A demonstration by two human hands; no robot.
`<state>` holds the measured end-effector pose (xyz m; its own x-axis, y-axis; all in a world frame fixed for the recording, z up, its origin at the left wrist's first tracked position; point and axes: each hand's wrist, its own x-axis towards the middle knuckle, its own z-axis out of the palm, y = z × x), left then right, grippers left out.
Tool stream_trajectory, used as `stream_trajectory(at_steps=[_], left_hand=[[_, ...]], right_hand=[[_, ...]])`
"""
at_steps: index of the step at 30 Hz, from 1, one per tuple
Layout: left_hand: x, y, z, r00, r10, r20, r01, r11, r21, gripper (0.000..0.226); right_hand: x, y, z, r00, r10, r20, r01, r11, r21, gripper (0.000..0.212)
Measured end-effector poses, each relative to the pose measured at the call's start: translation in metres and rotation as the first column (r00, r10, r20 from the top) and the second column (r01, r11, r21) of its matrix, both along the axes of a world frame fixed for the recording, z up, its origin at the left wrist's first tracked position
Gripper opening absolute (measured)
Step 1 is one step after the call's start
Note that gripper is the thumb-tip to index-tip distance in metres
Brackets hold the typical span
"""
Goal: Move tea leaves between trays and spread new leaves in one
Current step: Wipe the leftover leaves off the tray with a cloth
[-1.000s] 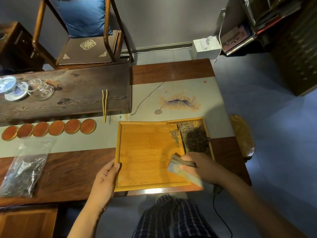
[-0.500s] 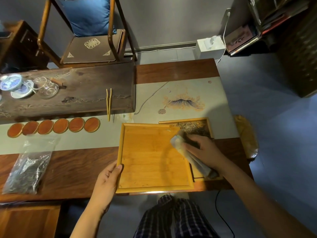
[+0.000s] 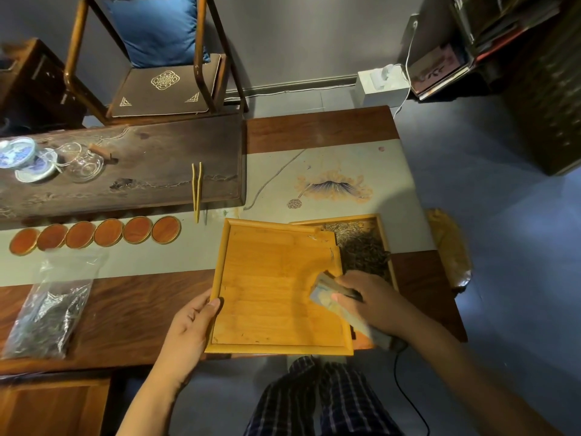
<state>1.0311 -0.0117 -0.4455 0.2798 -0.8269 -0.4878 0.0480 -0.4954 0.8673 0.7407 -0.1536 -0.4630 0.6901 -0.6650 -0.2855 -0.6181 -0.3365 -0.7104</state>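
A light bamboo tray (image 3: 270,284) lies tilted over the left part of a second tray (image 3: 385,243), and its floor is almost bare. Dark tea leaves (image 3: 361,250) fill the visible part of that lower tray. My left hand (image 3: 191,319) grips the upper tray's near-left rim. My right hand (image 3: 374,300) holds a flat brush-like tool (image 3: 327,294) whose end rests on the upper tray's right side, near its notched edge. A clear plastic bag of tea leaves (image 3: 50,313) lies on the table at the left.
A row of round orange coasters (image 3: 94,236) and bamboo tongs (image 3: 196,190) lie beyond the trays. A dark wooden tea board (image 3: 141,171) carries a glass pitcher (image 3: 85,165) and blue-white cups (image 3: 25,158). A chair (image 3: 157,73) stands behind; a painted runner (image 3: 330,187) covers the table.
My right hand has drawn the tool back toward me, from over the lower tray's leaves to the upper tray's right side. My left hand keeps its hold on the rim.
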Motion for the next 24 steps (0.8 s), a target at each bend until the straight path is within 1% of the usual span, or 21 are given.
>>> stream_trajectory(at_steps=[2,4,7,10,12,14,16,18,19,20,22,24], left_hand=[[-0.001,0.000,0.001,1.000,0.000,-0.004,0.000,1.000,-0.002,0.031],[-0.002,0.001,0.001,1.000,0.002,-0.019,-0.003,1.000,-0.006,0.031],[-0.003,0.002,0.000,1.000,0.001,-0.028,-0.001,1.000,-0.010,0.031],[-0.005,0.005,-0.002,1.000,-0.005,-0.015,0.005,1.000,-0.005,0.030],[-0.005,0.008,-0.005,1.000,0.008,-0.024,-0.008,1.000,0.001,0.030],[-0.005,0.010,-0.006,0.999,0.032,-0.026,-0.032,0.999,0.001,0.030],[-0.004,0.011,-0.007,0.998,0.051,-0.026,-0.051,0.999,-0.003,0.030],[-0.003,0.010,-0.006,0.999,0.047,-0.012,-0.047,0.999,-0.001,0.030],[-0.003,0.010,-0.005,0.999,0.039,-0.005,-0.039,0.999,0.000,0.030],[-0.004,0.010,-0.005,1.000,0.031,-0.005,-0.031,1.000,0.001,0.030],[-0.006,0.009,-0.004,1.000,0.014,-0.019,-0.014,1.000,0.007,0.031],[-0.008,0.008,-0.004,1.000,0.003,-0.024,-0.002,1.000,0.008,0.032]], right_hand=[[0.004,-0.009,-0.006,1.000,-0.021,-0.001,0.020,0.996,-0.082,0.018],[0.007,-0.018,-0.012,0.998,-0.058,0.009,0.059,0.990,-0.131,0.016],[0.014,-0.030,-0.022,0.987,-0.155,0.035,0.159,0.975,-0.158,0.015],[0.026,-0.042,-0.025,0.968,-0.249,-0.027,0.239,0.948,-0.210,0.021],[0.034,-0.048,-0.021,0.955,-0.292,-0.054,0.271,0.930,-0.251,0.020],[0.040,-0.048,-0.011,0.940,-0.341,-0.002,0.328,0.907,-0.265,0.021],[0.044,-0.039,-0.001,0.929,-0.363,0.074,0.370,0.903,-0.220,0.021],[0.052,-0.019,0.008,0.907,-0.399,0.136,0.407,0.913,-0.031,0.021],[0.057,-0.008,0.011,0.907,-0.396,0.143,0.395,0.918,0.033,0.019],[0.064,0.001,0.011,0.922,-0.358,0.150,0.360,0.933,0.014,0.019],[0.077,0.014,0.006,0.952,-0.273,0.140,0.289,0.951,-0.111,0.016],[0.085,0.013,0.001,0.951,-0.297,0.089,0.309,0.930,-0.201,0.016]])
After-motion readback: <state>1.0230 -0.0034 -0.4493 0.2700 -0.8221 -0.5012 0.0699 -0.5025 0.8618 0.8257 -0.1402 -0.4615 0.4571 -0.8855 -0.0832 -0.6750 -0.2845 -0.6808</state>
